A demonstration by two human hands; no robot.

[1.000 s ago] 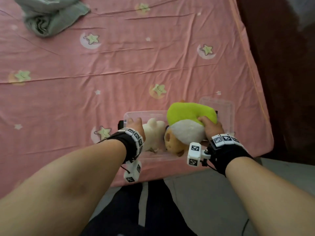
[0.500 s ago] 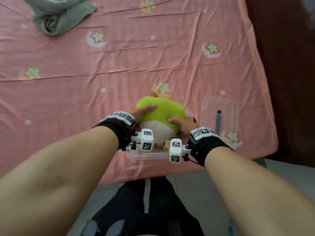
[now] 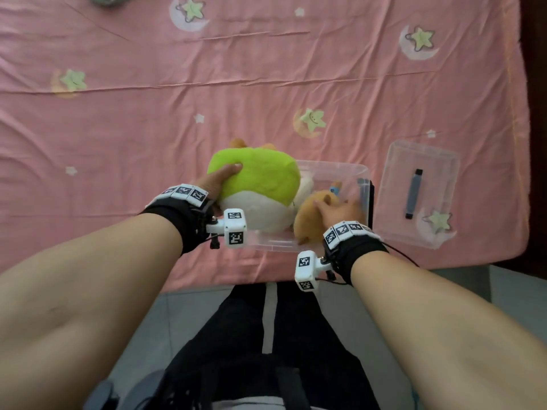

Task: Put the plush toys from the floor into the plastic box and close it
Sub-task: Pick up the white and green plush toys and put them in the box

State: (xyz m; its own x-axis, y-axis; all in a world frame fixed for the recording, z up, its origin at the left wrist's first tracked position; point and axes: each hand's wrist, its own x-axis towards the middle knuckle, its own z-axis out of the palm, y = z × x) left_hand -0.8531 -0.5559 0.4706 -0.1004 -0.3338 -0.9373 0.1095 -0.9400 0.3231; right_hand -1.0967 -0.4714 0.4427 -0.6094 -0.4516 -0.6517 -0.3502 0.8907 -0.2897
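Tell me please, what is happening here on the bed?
A person is packing plush toys into a clear plastic box on the pink bedsheet. The left hand presses on the green plush toy, which bulges above the rim. The right hand pushes a tan plush toy down inside. The lid lies beside the box, not yet on.

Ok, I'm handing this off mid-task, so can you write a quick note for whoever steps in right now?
Left hand: pressing on the green plush, which bulges above the box's left end.
Right hand: pushing the tan plush into the plastic box.
A cream plush is partly visible between them.
Box sits on the pink bedsheet; lid lies beside it, to the right.
Done: toys at the box.
Left: settle them in, fit the lid.
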